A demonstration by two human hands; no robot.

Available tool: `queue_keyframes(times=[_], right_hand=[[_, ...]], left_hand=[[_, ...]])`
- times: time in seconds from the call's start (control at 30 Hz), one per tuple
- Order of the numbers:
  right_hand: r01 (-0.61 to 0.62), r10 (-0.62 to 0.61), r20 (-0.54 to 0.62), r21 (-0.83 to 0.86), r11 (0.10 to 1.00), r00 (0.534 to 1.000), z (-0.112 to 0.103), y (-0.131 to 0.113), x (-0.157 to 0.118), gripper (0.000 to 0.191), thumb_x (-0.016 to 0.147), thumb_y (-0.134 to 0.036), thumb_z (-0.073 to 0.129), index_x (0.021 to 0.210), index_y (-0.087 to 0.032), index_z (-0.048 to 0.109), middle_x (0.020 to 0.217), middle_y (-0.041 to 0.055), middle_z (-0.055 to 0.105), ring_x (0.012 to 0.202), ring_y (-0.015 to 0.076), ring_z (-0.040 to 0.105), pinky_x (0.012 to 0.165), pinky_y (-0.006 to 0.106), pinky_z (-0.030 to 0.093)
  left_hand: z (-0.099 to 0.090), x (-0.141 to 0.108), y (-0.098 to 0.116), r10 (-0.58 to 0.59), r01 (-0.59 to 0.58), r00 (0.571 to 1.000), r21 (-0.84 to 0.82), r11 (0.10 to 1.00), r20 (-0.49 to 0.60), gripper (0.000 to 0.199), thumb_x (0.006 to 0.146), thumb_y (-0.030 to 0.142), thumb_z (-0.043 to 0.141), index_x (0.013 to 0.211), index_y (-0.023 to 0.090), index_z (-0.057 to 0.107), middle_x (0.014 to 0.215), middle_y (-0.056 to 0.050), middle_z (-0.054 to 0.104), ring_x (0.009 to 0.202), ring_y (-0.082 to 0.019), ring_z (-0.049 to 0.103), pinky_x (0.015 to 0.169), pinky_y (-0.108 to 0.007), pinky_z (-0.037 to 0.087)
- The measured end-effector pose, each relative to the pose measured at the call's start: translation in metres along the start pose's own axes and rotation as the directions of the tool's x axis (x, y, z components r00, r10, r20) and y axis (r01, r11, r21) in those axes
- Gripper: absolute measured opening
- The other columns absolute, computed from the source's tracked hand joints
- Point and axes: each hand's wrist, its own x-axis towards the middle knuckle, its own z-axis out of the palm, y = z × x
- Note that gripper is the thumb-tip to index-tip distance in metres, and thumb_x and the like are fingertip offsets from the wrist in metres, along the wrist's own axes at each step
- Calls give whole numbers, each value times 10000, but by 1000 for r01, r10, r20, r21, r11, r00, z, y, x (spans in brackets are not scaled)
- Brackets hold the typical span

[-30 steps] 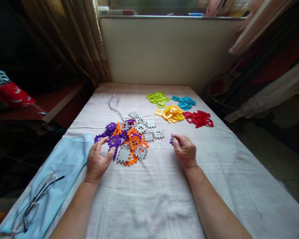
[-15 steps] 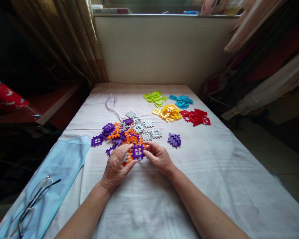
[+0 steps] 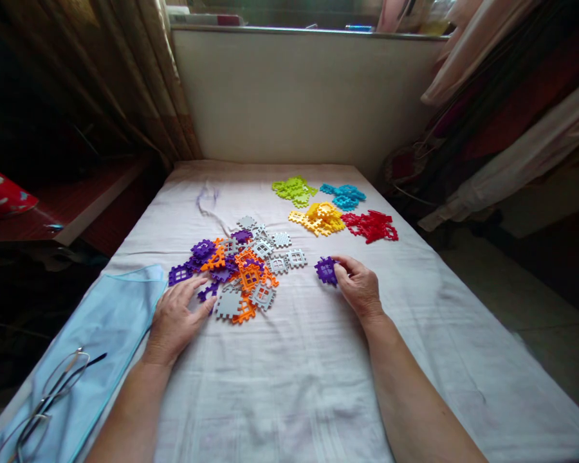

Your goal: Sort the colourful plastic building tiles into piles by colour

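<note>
A mixed pile of purple, orange and grey notched pieces (image 3: 249, 278) lies left of centre on the cloth. At its left edge, my left hand (image 3: 181, 312) has its fingers apart, with the fingertips by a purple piece (image 3: 207, 292). To the right of the pile, my right hand (image 3: 359, 286) pinches the edge of a purple piece (image 3: 326, 271) at a small purple stack. The hand partly covers that stack's right side, and how many pieces lie there cannot be told.
Green (image 3: 294, 190), blue (image 3: 345, 195), yellow (image 3: 319, 218) and red (image 3: 371, 226) piles stand farther back. Glasses (image 3: 53, 392) rest on a light blue cloth (image 3: 125, 308) at the left. Beyond the bed-like surface (image 3: 270, 386) is a pale wall (image 3: 289, 96).
My right hand has moved right with a purple piece, from the mixed pile to the small purple stack. My left hand has let go of that piece and shifted left.
</note>
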Motion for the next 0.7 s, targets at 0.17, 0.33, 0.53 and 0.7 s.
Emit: queue_keyframes(times=[0.17,0.33,0.53,0.7], right_hand=[[23,-21,20,-77,997,1000,1,6,-1,351,761,-375,492,917,-216,764,862,50,759,691,181,652,716,314,531],[35,-40,-29,-148,988,999,1,9,0,358,773,-407,506,922,-201,758,820,61,734,632,169,608,688,309,508],[91,-105,-63,-186,978,993,2,12,0,340,803,-392,487,898,-191,744,764,54,699,639,170,589,670,298,487],[163,-180,-95,-164,973,979,3,5,-2,301,841,-332,466,880,-190,728,784,60,698,663,173,602,693,298,502]], left_hand=[[1,-6,-17,-54,46,995,96,994,83,552,821,604,551,1203,212,626,1266,-104,644,1167,-281,580,1037,-443,424],[1,-7,-12,-34,25,996,109,994,84,500,809,570,584,1147,209,658,1253,-115,643,1159,-285,580,1041,-454,427],[-1,-7,-8,-56,50,994,70,996,92,410,796,523,609,1076,231,670,1252,-100,647,1175,-283,572,1047,-461,423],[-8,-3,-2,-119,126,986,-56,990,120,374,757,486,623,1024,225,651,1155,-84,686,1100,-271,610,1004,-442,456]])
